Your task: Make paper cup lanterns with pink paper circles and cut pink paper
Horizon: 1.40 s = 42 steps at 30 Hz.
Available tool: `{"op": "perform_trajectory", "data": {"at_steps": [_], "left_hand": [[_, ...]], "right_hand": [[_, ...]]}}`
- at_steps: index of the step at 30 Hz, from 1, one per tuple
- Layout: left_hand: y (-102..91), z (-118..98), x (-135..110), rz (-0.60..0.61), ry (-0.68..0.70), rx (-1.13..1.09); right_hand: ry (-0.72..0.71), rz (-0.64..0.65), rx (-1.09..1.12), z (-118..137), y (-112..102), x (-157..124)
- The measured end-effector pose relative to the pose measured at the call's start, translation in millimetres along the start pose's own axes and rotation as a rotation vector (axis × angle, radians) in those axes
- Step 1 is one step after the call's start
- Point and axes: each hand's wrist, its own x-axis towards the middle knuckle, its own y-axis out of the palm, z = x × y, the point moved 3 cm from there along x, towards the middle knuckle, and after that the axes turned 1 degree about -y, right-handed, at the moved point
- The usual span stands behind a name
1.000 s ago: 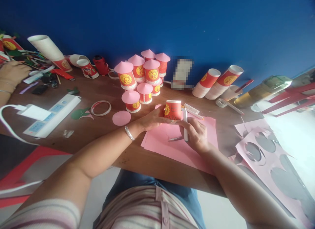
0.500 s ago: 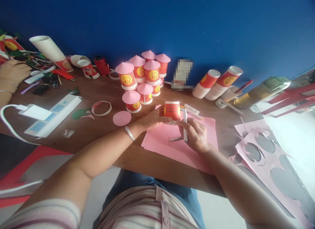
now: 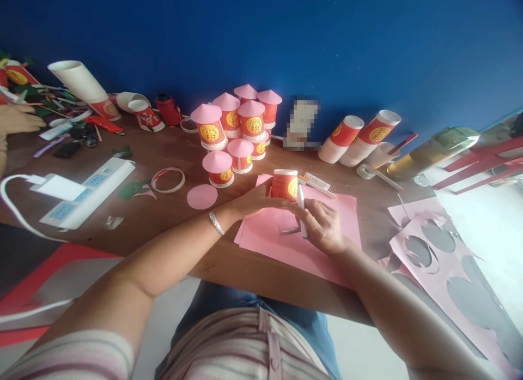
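Observation:
My left hand [image 3: 257,199] is closed around a short red paper cup [image 3: 284,186] with a white rim and a gold emblem. Several dark lines run across the cup's red side. In my right hand [image 3: 323,225] I grip a slim white pen-shaped tool [image 3: 303,208], its upper end against or close to the cup's right side. Whether it is a pen or a knife I cannot tell. Both hands are over pink paper sheets [image 3: 335,211], where a small metal item [image 3: 289,230] lies, partly hidden by my right hand.
Red cups with pink cone roofs [image 3: 218,162] stand behind, near a pink paper disc [image 3: 202,197]. A power strip [image 3: 87,192] lies left; stacked cups [image 3: 378,134] and a tape roll [image 3: 366,171] are right. Cut pink paper [image 3: 433,260] lies far right. Another person's hand [image 3: 20,118] is far left.
The cup has turned slightly in my left hand, bringing its gold emblem further into view. The white tool has tilted and shifted left against the cup. The other person's hand has moved.

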Motion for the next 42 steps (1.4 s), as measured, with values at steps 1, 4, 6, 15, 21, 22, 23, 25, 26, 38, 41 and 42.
{"op": "perform_trajectory", "data": {"at_steps": [1, 4, 6, 15, 21, 22, 23, 25, 26, 38, 41, 42], "left_hand": [[-0.1, 0, 0, 0.0, 0.004, -0.009], [-1.6, -1, 1, 0.031, 0.044, -0.053], [-4.3, 0, 2, 0.04, 0.06, -0.082], [-9.0, 7, 5, 0.058, 0.002, -0.092], [-3.7, -1, 5, 0.024, 0.009, -0.037], [-3.5, -3, 5, 0.005, 0.012, -0.038], [-3.9, -5, 5, -0.022, 0.018, -0.038], [-6.1, -7, 4, -0.076, 0.039, -0.041], [-7.4, -8, 4, -0.089, 0.051, -0.042], [-7.0, -4, -1, -0.082, 0.033, -0.021], [-4.7, -6, -4, -0.097, 0.041, -0.017], [-4.6, -6, -5, -0.09, 0.045, -0.025]], "right_hand": [[0.001, -0.006, 0.005, 0, 0, 0], [0.03, -0.045, 0.028, -1, 2, 1], [0.061, -0.072, 0.04, -3, 3, 1], [0.115, -0.069, 0.057, -8, 9, -1], [0.085, -0.053, 0.041, -9, 15, -8], [0.098, -0.039, 0.028, -10, 17, -9], [0.113, -0.024, 0.016, -11, 18, -10], [0.142, -0.01, 0.005, -12, 20, -11], [0.149, -0.013, 0.01, -13, 20, -11], [0.131, -0.001, 0.091, -17, 19, -12], [0.111, 0.001, 0.128, -15, 19, -11], [0.115, 0.004, 0.136, -15, 19, -11]]}}
